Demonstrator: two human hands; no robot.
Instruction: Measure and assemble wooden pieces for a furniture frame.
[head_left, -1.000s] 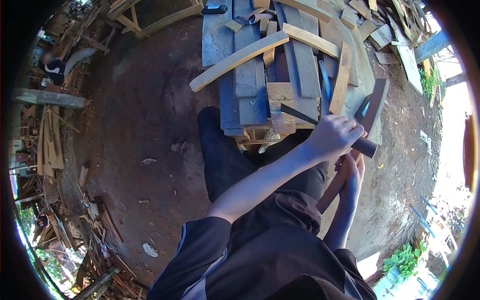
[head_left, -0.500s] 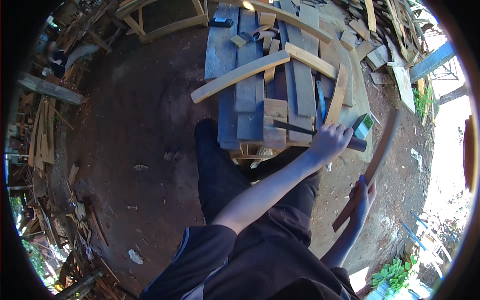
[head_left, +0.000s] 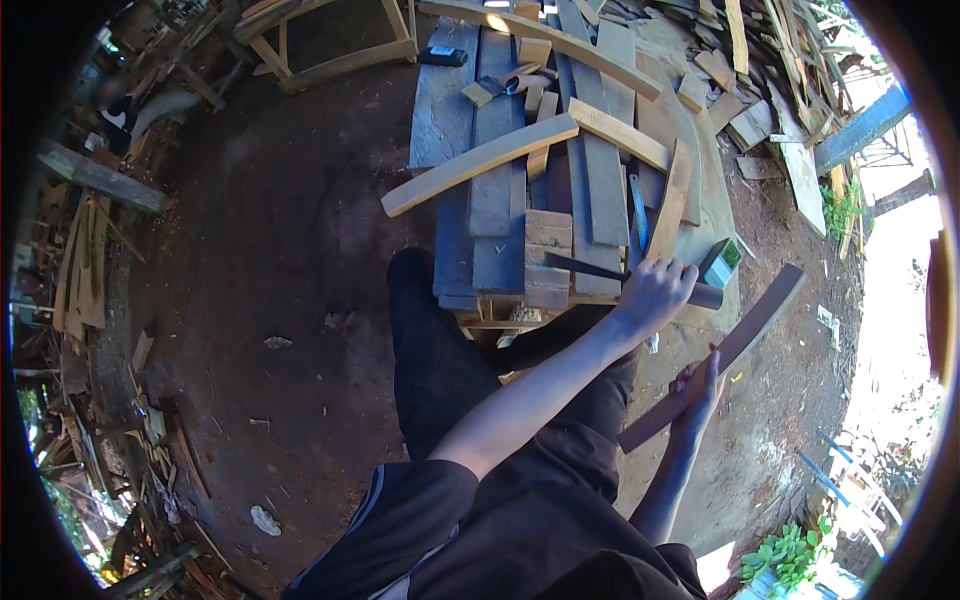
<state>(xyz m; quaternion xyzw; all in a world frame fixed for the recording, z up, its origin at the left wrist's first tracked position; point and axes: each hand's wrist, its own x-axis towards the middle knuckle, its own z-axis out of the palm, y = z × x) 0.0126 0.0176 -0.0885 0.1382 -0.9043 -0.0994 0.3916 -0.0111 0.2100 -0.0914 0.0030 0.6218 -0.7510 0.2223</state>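
Observation:
My left hand (head_left: 656, 298) reaches across to the right side of the bench and is closed around a chisel (head_left: 590, 266). Its dark handle sticks out to the right of my fist, while the blade points left over a stack of wooden blocks (head_left: 548, 230). Lower right, my right hand (head_left: 699, 387) grips a curved dark-brown wooden strip (head_left: 757, 320), held tilted off the bench with its far end up to the right. A pale curved wooden piece (head_left: 670, 205) lies just beyond my left hand. Right of that hand stands a green-and-white box (head_left: 720, 262).
Planks and curved wood pieces (head_left: 480, 163) cover the low bench (head_left: 455, 285), along with a blue metal strip (head_left: 640, 215) and a black object (head_left: 442, 56). Scrap wood is heaped at the far right (head_left: 755, 125) and along the left. Another person (head_left: 117, 118) is at far left.
My right hand has moved left and slightly up with the strip, which now leans more to the right and shows its broad face. My left hand stays nearly in place with the chisel.

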